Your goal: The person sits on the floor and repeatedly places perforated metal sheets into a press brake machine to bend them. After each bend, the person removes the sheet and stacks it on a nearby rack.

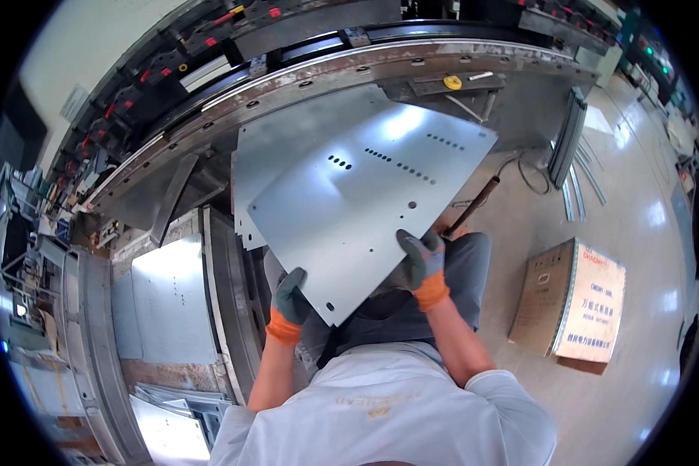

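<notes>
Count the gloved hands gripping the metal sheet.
2. The left hand grips the near-left edge of the metal sheet; the right hand grips its near-right edge.

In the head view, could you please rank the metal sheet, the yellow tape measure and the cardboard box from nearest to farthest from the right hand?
From the right hand:
1. Metal sheet: held by its near edge, straight ahead of the person.
2. Cardboard box: on the floor to the right.
3. Yellow tape measure: up on the machine bed, beyond the sheet's far edge.
</notes>
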### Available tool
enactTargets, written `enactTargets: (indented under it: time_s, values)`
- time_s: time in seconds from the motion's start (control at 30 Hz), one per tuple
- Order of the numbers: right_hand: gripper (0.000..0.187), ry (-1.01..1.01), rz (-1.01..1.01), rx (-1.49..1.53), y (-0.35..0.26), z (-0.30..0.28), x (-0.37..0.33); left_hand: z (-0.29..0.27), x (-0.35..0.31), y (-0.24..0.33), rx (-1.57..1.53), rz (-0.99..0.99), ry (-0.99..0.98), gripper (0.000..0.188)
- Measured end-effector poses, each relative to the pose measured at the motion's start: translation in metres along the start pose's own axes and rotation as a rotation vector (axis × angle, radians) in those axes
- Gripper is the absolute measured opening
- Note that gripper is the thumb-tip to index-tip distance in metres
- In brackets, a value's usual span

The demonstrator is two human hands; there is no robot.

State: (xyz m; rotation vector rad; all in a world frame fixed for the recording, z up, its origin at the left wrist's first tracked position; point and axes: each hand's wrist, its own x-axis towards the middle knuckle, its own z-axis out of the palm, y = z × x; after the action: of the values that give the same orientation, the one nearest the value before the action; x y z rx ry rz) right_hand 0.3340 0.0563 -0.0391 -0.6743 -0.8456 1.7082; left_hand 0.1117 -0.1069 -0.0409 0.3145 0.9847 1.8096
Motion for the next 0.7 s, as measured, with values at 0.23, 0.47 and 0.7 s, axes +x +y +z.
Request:
enactTargets:
  time_s: [0.23, 0.47, 0.7]
  values:
    - [0.035, -0.288, -0.081, -0.248, -0.069, -0.003, 0.04, -0.074, 0.037, 0.023, -0.391, 0.112, -0.367, 0.072]
    - [0.016, -0.356, -0.2, -0.343, -0.048, -0.002, 0.187, -0.045, 0.046, 0.079, -0.221, 0.14, -0.065, 0.048]
    - [0.031, -0.409, 0.231, 0.115, -0.053, 0.029, 0.269, 0.012, 0.093, 0.059, -0.166, 0.149, -0.04, 0.034]
